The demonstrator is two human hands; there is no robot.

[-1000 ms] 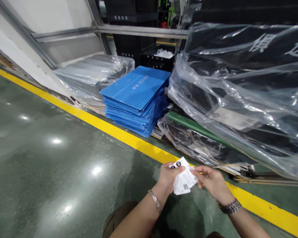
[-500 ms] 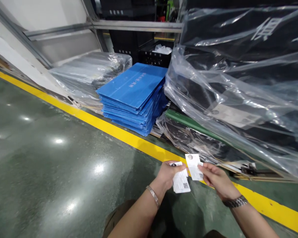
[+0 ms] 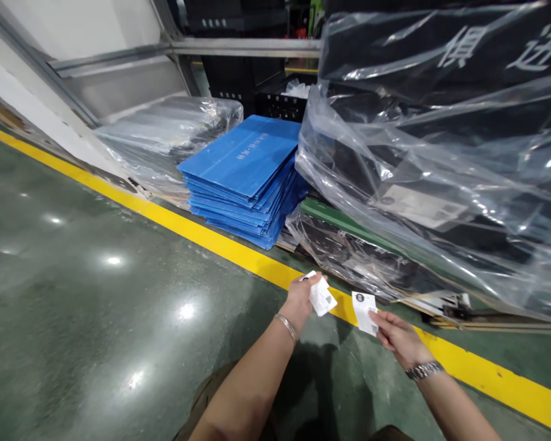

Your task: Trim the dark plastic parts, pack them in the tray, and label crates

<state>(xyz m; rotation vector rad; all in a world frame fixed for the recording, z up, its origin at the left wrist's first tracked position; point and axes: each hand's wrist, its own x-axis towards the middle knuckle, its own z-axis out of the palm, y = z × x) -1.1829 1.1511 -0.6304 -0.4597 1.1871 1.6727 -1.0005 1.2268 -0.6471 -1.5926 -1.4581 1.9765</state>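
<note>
My left hand (image 3: 302, 296) is closed on a small stack of white printed labels (image 3: 322, 297), which carry a square code near one corner. To the right, my right hand (image 3: 397, 334) pinches a single white label (image 3: 364, 311) between thumb and fingers; a dark round mark shows at its top. The two hands are apart, both held over the floor near the yellow line. The print is too small to read. Beyond them lies a stack of flat blue sheets (image 3: 245, 156) with white lettering, touched by neither hand.
Black boxes or panels in clear plastic wrap (image 3: 408, 135) rise at the right, above a green strip (image 3: 349, 223). A plastic-wrapped stack (image 3: 165, 131) lies left of the blue sheets. A metal frame rail (image 3: 248, 47) crosses behind. A yellow line (image 3: 202, 241) runs along the green floor (image 3: 133, 312).
My left hand has moved up and left with its stack of labels, which is now tilted. The right hand has shifted slightly, and the gap between the hands is wider.
</note>
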